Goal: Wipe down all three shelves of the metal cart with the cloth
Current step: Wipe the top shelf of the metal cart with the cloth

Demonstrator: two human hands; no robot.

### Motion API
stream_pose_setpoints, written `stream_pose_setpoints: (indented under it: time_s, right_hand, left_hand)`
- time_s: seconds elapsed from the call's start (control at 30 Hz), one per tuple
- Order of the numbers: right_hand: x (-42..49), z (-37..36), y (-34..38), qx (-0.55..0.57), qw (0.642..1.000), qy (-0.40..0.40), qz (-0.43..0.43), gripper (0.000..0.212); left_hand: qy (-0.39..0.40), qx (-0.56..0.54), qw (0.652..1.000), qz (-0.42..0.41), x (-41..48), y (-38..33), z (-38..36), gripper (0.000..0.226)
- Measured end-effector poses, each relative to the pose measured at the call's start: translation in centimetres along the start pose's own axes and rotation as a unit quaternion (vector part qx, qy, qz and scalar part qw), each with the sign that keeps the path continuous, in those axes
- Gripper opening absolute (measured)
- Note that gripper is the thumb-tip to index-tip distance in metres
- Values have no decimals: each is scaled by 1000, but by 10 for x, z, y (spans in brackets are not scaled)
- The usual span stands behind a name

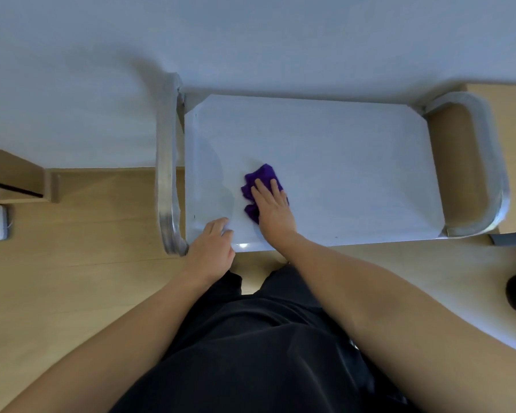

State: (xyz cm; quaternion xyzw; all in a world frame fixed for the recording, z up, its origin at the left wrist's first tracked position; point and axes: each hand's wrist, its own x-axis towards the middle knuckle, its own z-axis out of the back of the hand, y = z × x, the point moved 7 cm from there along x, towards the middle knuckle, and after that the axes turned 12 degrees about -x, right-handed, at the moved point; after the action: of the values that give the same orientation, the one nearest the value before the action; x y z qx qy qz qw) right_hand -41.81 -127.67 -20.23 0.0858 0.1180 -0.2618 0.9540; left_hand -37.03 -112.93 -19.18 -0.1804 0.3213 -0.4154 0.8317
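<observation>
Black clothing is filling the foreground. Right hand is pressing the cloth flat-fingered onto the cart's top shelf; left hand, fingers loosely bent, is resting on the shelf edge beside it.

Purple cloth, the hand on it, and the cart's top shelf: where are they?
purple cloth [264,173]: head view, bunched far edge past the fingers.
right hand [273,208]: head view, back of the hand.
top shelf [340,162]: head view, bare middle surface.
</observation>
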Motion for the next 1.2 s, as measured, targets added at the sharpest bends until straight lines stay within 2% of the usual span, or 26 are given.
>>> stream_pose_setpoints:
  time_s: [0.07,0.17,0.33,0.67,0.9,1.2]
  right_hand:
    - [-5,-3,2,-16,998,0,54,65]
    - [-4,-3,-8,-14,997,-6,80,63]
    - [21,2,-25,-3,997,-4,81,62]
    - [60,14,-72,21,994,-9,103,61]
    - [59,23,-151,30,997,-40,64,61]
    - [40,35,-302,39,997,-47,-37,59]
  left_hand:
    - [8,8,1000,-11,7,-9,-2,40]
    - [1,9,1000,-25,20,-22,-3,41]
    - [-16,19,999,-40,45,-40,1,39]
    - [-10,41,999,-9,101,-78,-15,43]
    - [-4,68,997,-27,135,-133,-45,38]
    - [18,77,995,-66,179,-221,-93,40]
